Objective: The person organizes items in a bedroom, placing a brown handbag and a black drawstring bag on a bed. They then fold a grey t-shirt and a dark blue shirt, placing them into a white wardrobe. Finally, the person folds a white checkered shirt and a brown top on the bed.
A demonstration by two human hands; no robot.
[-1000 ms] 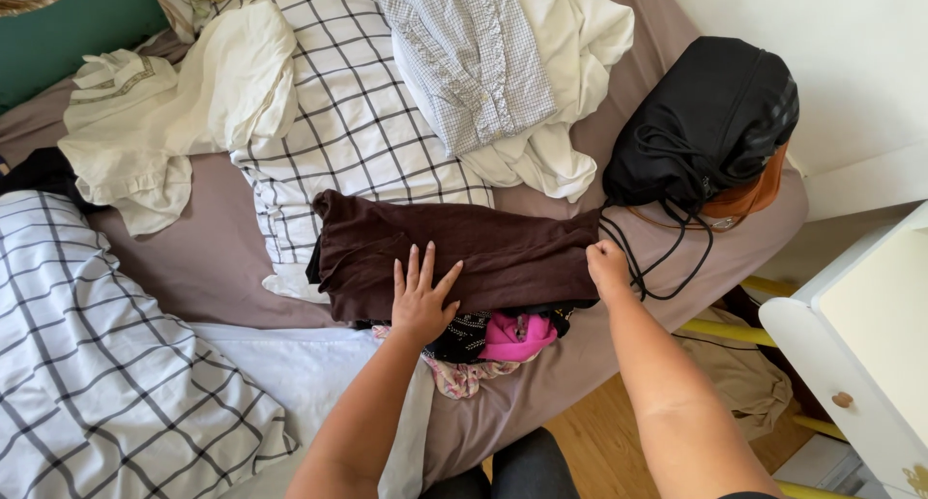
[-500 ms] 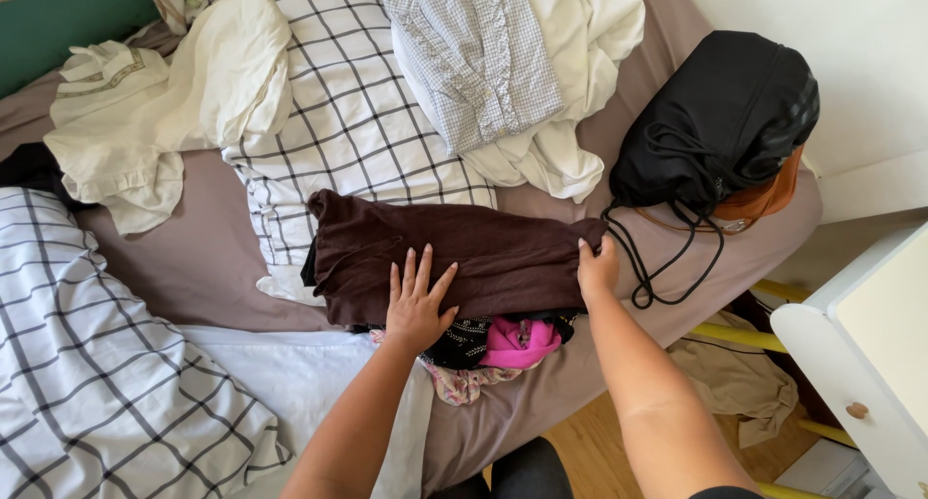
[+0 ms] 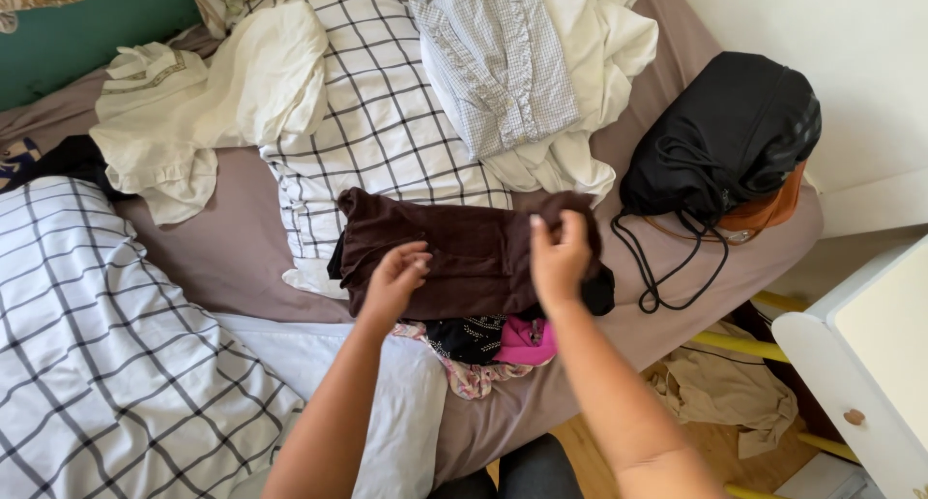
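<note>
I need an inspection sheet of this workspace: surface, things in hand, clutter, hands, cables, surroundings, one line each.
Surface: bed with taupe sheet, mostly covered by laundry.
Things in hand: brown garment, lying flat, partly folded, on top of a small pile.
Clutter: pink item and dark patterned cloth under the garment; checked cloth; grey shirt; cream top; checked duvet; black bag.
Hands: left hand pinches the garment's near edge; right hand grips its right end.
Cables: nothing seen; only the bag's black drawstring.
Surroundings: white cabinet, beige cloth on wooden floor, white wall.
</note>
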